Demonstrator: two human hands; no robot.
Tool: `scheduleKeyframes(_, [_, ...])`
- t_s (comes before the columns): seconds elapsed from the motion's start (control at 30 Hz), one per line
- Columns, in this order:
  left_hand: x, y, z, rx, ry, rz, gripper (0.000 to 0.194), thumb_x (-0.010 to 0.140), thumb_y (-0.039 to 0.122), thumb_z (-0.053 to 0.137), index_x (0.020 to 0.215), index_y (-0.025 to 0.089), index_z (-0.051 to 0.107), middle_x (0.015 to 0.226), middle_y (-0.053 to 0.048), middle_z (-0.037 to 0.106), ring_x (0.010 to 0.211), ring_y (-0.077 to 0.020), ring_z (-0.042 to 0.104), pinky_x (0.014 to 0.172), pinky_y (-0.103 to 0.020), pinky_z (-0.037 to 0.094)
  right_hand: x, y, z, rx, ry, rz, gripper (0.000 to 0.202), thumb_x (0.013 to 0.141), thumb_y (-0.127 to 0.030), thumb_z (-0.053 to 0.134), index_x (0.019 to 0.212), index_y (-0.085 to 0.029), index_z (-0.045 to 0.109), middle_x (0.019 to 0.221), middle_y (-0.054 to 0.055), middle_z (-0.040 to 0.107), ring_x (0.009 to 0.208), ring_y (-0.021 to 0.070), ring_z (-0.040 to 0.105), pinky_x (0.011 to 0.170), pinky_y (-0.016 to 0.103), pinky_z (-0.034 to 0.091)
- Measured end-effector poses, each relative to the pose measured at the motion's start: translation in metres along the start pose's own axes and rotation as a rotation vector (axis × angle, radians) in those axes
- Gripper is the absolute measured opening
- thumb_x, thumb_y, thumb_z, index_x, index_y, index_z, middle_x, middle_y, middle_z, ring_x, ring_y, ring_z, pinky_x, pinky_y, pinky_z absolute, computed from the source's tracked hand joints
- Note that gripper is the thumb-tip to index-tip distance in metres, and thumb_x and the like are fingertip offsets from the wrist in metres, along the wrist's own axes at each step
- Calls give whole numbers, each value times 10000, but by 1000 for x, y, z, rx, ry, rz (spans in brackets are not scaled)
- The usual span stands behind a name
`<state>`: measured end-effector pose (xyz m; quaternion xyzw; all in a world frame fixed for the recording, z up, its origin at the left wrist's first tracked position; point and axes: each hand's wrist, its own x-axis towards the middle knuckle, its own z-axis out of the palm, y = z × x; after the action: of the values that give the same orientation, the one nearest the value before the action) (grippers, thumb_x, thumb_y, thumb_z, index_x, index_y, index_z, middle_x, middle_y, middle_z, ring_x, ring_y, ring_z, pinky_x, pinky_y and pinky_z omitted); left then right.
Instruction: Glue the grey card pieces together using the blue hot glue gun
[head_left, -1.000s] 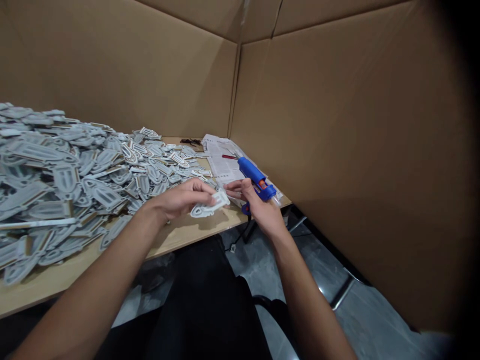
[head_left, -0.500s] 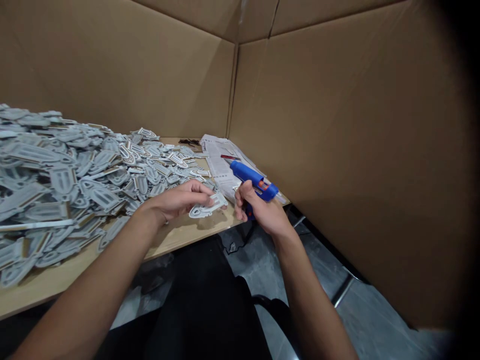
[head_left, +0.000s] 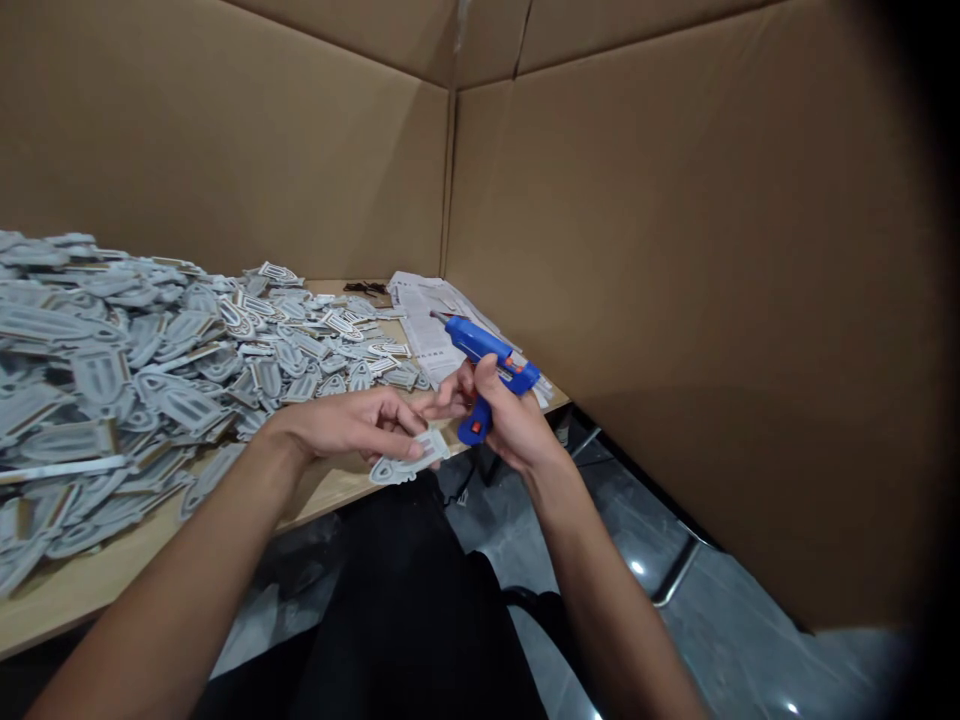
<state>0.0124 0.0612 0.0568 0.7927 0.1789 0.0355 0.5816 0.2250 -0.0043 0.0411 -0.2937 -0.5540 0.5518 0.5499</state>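
Note:
Between the thumb and fingers of my left hand [head_left: 367, 425] is a flat grey-white cut-out piece [head_left: 405, 458] with slots and a pointed end, held over the table's front edge. My right hand [head_left: 514, 420] grips a blue hot glue gun [head_left: 487, 345] with orange parts, its nozzle aimed up and to the left. The thumb wraps the gun's back, while some fingers stretch toward my left hand and come close to or touch its fingertips; I cannot tell which. A large heap of similar cut-out pieces [head_left: 180, 350] covers the left of the table.
The light wooden table [head_left: 330, 500] has printed papers [head_left: 427, 340] at its far right corner, beside a small dark tangle [head_left: 366, 288]. Tall cardboard walls [head_left: 637, 250] enclose the back and right. Below lie a grey floor [head_left: 637, 570] and a metal leg [head_left: 679, 572].
Both hands have come closer together. My left hand with the cut-out piece is slightly lower, and the right-hand fingers now reach left, exposing more of the glue gun's handle. The view has shifted slightly.

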Motion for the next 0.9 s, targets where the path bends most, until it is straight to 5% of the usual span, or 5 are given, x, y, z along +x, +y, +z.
scheduleKeyframes(0.17, [-1,0,-2,-35,122,9,325,897,456,719,904,134,756,661,17,488,581,-99,425,512,-195,387,-5,-8,-8,65,-148,40,633,842,-818,680,760,-215,505,705,-17,619,553,161,672,491,240,533])
scheduleKeyframes(0.33, [-1,-4,-4,-106,219,76,335,928,454,686,850,131,730,631,5,522,537,-83,407,476,-194,304,-5,-11,-13,-247,48,89,620,890,-798,641,731,-200,610,646,26,643,579,191,697,541,263,555])
scheduleKeyframes(0.53, [0,-5,-4,-84,98,19,360,924,457,697,782,127,720,579,6,505,513,-85,385,478,-214,290,-2,-6,-8,-358,178,53,651,896,-815,615,739,-189,699,741,55,701,702,196,714,616,258,541])
scheduleKeyframes(0.7, [1,-7,-5,15,89,-18,393,888,471,736,690,134,689,560,3,515,522,-88,394,491,-217,303,0,1,-6,-193,98,16,610,927,-790,600,801,-202,701,868,59,729,877,219,727,636,242,523])
scheduleKeyframes(0.9, [1,-3,-3,8,130,-60,417,885,475,743,650,142,653,518,30,447,487,-77,354,466,-222,255,0,-6,-2,-16,25,-18,605,847,-802,690,742,-214,594,745,19,659,800,220,733,741,303,579])
